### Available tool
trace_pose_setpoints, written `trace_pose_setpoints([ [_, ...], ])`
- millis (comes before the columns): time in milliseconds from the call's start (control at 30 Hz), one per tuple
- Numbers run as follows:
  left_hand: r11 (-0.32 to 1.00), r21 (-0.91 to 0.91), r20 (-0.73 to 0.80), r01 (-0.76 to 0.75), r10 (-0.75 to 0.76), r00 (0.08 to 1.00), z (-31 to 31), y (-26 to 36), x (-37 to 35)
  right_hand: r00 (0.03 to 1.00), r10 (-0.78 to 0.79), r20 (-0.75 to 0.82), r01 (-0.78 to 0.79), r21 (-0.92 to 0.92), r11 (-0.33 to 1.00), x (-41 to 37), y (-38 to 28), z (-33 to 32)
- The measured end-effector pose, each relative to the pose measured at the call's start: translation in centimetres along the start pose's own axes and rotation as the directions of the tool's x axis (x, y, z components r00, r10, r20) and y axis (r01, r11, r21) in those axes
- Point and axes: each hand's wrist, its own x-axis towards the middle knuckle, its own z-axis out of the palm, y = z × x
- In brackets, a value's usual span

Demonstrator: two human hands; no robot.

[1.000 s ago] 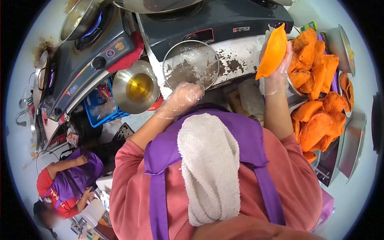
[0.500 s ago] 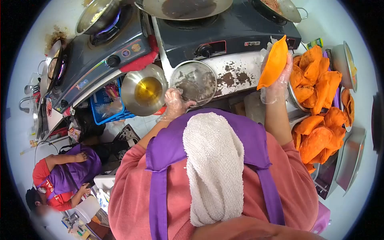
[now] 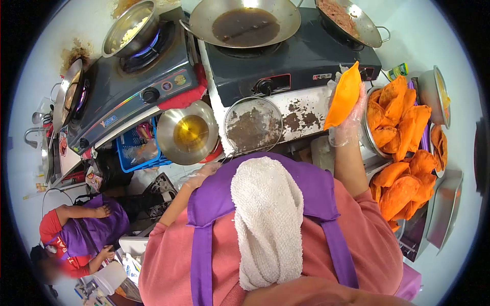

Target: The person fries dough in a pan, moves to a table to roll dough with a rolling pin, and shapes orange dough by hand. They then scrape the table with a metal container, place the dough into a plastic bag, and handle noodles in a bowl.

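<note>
My right hand (image 3: 352, 120), in a clear plastic glove, holds up an orange folded shell (image 3: 343, 97) in front of the right stove. Its thin curved edge points up, and the fingers lie behind it. Also gloved, my left hand (image 3: 201, 176) is low beside my purple apron, just below a steel bowl of yellow oil (image 3: 190, 131); its fingertips are partly hidden. To the right of that bowl, a round mesh strainer (image 3: 253, 125) lies against the stained white counter edge. A steel bowl heaped with orange shells (image 3: 395, 115) stands right of my right hand.
Behind are a wok of dark oil (image 3: 245, 25), a pan of minced filling (image 3: 341, 20) and a pot over a lit flame (image 3: 133, 31). More orange shells (image 3: 406, 188) are piled at the right. A seated person (image 3: 84, 229) in a purple apron is at the lower left.
My left hand has drawn back from beside the strainer, down toward the apron. My right hand still holds the orange shell, nearly in place. The view has tilted up slightly.
</note>
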Motion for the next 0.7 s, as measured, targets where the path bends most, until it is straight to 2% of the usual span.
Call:
trace_pose_setpoints([
  [100, 0.999, -0.017, 0.071, -0.038, 0.039, 0.997, -0.5, 0.0, 0.8, 0.998, -0.030, -0.046, 0.028, -0.030, 0.999, 0.5, -0.2, -0.7],
  [233, 0.991, 0.057, 0.079, -0.120, 0.115, 0.990, -0.3, 1.2, 2.4, 1.000, -0.020, -0.023, 0.020, -0.022, 1.000, 0.2, -0.4, -0.6],
  [300, 0.950, 0.219, 0.069, -0.224, 0.214, 0.974, -0.3, 2.4, 2.5, 0.999, -0.022, 0.027, 0.024, -0.060, 0.998, 0.0, -0.6, -0.8],
  [333, 0.861, 0.394, 0.076, -0.322, 0.318, 0.945, -0.2, 4.2, 1.7, 0.999, -0.022, 0.037, 0.025, -0.067, 0.997, 0.0, -0.6, -1.0],
  [400, 0.836, 0.450, 0.071, -0.314, 0.318, 0.946, 0.0, 9.6, -2.1, 0.996, -0.053, -0.071, 0.049, -0.064, 0.997, 0.2, -0.8, -1.5],
  [433, 0.811, 0.508, 0.070, -0.291, 0.298, 0.952, 0.0, 12.0, -4.2, 0.997, -0.037, -0.063, 0.035, -0.031, 0.999, 0.2, -1.0, -1.6],
  [500, 0.971, 0.238, -0.039, -0.029, 0.040, 0.998, -0.7, 14.6, -7.1, 0.995, -0.059, -0.086, 0.056, -0.029, 0.998, 0.3, -0.9, -0.7],
  [533, 0.943, 0.323, -0.050, 0.078, -0.065, 0.997, -1.5, 16.5, -8.5, 0.989, -0.086, -0.120, 0.084, -0.028, 0.996, 0.0, -0.9, -0.6],
  [567, 0.966, 0.250, -0.113, 0.062, -0.035, 0.993, -1.8, 18.1, -10.0, 0.997, -0.066, -0.036, 0.065, -0.003, 0.998, 0.1, -1.3, -1.0],
  [600, 0.977, 0.208, -0.147, 0.052, -0.021, 0.989, -2.5, 19.1, -11.2, 0.995, -0.085, -0.054, 0.084, -0.013, 0.996, 0.0, -1.4, -0.9],
  [667, 0.996, 0.056, -0.213, -0.074, 0.084, 0.974, -4.0, 20.2, -13.1, 0.992, -0.121, -0.047, 0.117, -0.071, 0.991, -0.4, -1.5, -0.4],
  [700, 0.981, 0.039, -0.187, -0.189, 0.193, 0.963, -4.5, 21.6, -13.8, 0.996, -0.081, -0.042, 0.081, 0.015, 0.997, -0.7, -1.7, -0.2],
])
